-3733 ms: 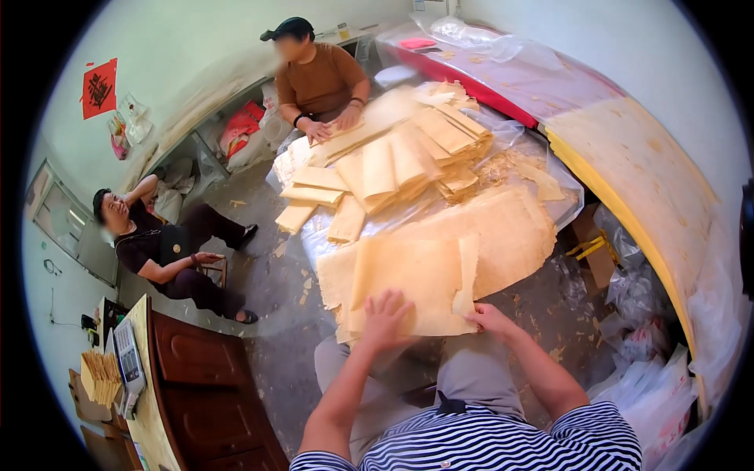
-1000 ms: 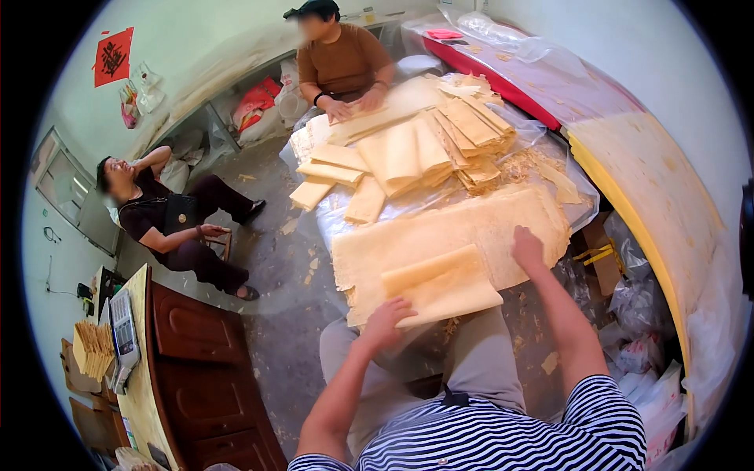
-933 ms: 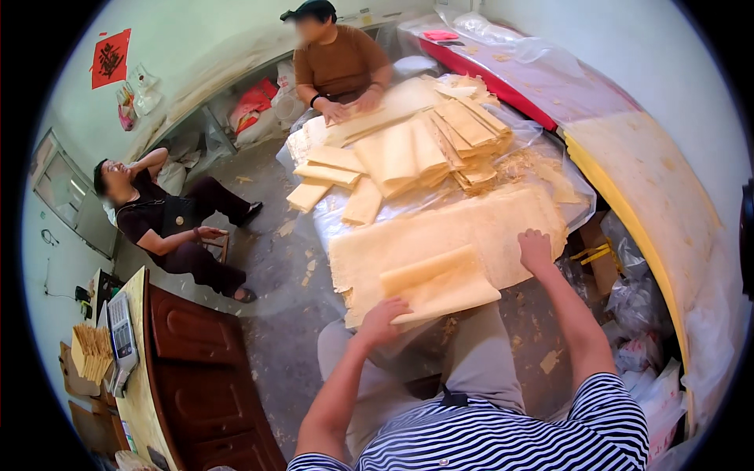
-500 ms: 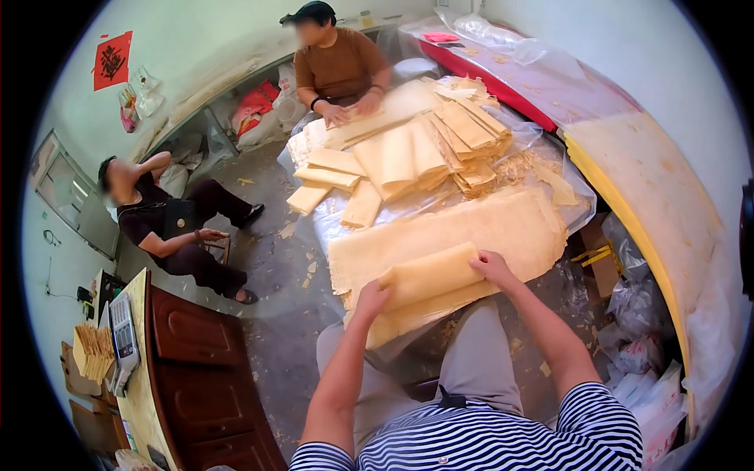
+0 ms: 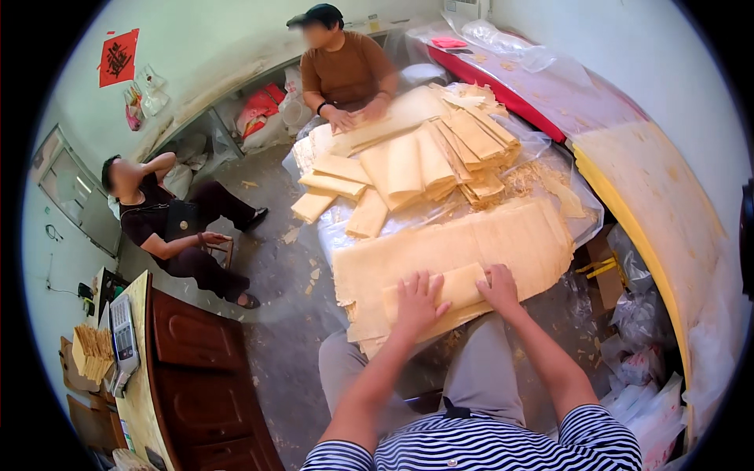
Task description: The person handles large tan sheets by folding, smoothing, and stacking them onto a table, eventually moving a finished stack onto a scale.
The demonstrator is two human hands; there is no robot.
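Observation:
A folded pale-yellow sheet (image 5: 460, 286), thin like dried tofu skin, lies before me on a wide layer of similar flat sheets (image 5: 479, 234). My left hand (image 5: 419, 304) is open, its fingers spread flat on the left part of the fold. At the fold's right end, my right hand (image 5: 500, 290) has its fingers and thumb closed on the edge. The near edge of the flat layer hangs toward my knees. Just beyond lies a pile of folded sheets (image 5: 404, 166) on the plastic-covered table (image 5: 334, 237).
Across the table a person in brown (image 5: 345, 71) has both hands on a sheet. Another person (image 5: 161, 208) sits at left. A brown cabinet (image 5: 196, 330) stands near left. A long yellow-edged surface (image 5: 628, 212) runs along the right, with plastic bags (image 5: 640, 314) below. Scraps litter the floor.
My left hand has gone from gripping the fold's left end to lying flat on top of it, farther right. The fold now lies flatter. My right hand stays at its right end.

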